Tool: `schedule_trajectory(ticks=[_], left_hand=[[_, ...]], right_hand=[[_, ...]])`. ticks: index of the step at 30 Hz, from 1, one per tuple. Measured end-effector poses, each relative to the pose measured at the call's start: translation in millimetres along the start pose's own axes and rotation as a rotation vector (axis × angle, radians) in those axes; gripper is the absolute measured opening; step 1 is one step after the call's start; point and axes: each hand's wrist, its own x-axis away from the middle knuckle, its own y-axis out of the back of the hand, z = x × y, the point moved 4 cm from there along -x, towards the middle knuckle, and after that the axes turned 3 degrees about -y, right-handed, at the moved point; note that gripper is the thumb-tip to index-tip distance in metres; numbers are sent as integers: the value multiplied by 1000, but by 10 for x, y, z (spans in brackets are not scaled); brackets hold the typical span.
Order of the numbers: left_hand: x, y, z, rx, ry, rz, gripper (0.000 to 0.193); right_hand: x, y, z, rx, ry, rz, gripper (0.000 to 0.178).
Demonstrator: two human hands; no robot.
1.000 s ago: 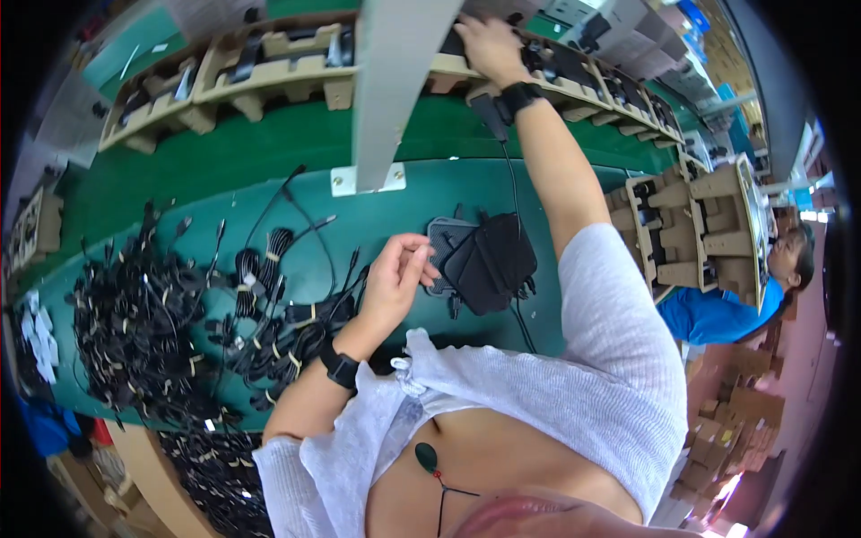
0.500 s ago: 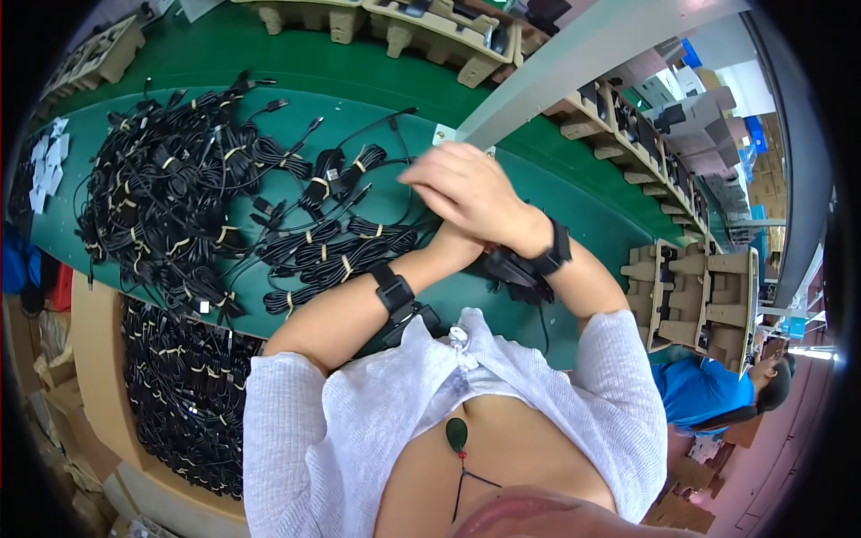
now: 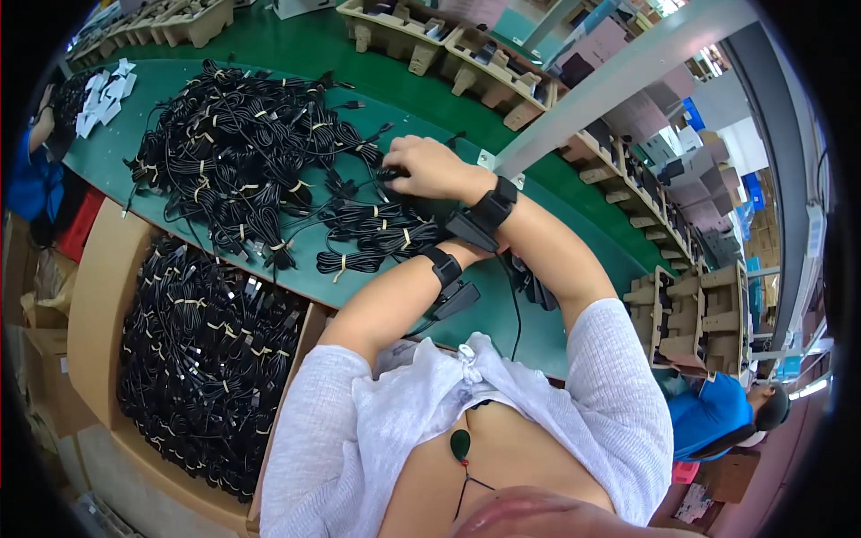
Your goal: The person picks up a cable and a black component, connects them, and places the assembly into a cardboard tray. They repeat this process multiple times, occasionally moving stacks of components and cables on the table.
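Observation:
My right hand [image 3: 432, 168] reaches across to the right edge of the cable pile, its fingers curled on a black cable bundle [image 3: 391, 174]. Under my right forearm lies my left hand [image 3: 468, 254], mostly covered, with its fingers hidden. Several black cables tied with pale bands [image 3: 381, 235] rest beside my left wrist. A large heap of similar tied cables [image 3: 224, 148] spreads to the left on the green table [image 3: 413, 305]. Dark items [image 3: 536, 289], too covered to name, lie below my right forearm. Each wrist wears a black band with a device.
At the lower left stands a cardboard box [image 3: 97, 314] full of tied cables. White slips [image 3: 106, 100] lie at the table's far left. Moulded trays [image 3: 502, 76] line the back, near a metal post [image 3: 619, 90]. A person in blue [image 3: 713, 412] is at the right.
The view has shifted, so the table shows further right in it. My right hand has moved from above my left wrist to the cables and closed there. My left hand stays under the right arm.

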Motion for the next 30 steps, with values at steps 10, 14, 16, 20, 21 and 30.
schedule_trajectory(ticks=[10, 14, 16, 20, 21, 30], left_hand=[[-162, -95, -509, 400, 429, -351, 56], [-138, -40, -754, 642, 297, -249, 49], [-119, -34, -717, 703, 295, -338, 37], [-21, 45, -618, 669, 256, -340, 27], [-1, 105, -599, 552, 258, -383, 25], [4, -194, -649, 269, 461, -240, 23]], right_hand=[[844, 781, -488, -1038, -433, -653, 29], [1277, 767, -530, -1193, -432, -700, 27], [1477, 696, -578, -1283, -430, -687, 26], [1743, 713, -385, -1269, -504, -500, 26], [1794, 713, -364, -1185, -506, -484, 26], [1981, 429, -5, -71, -432, -281, 39]])
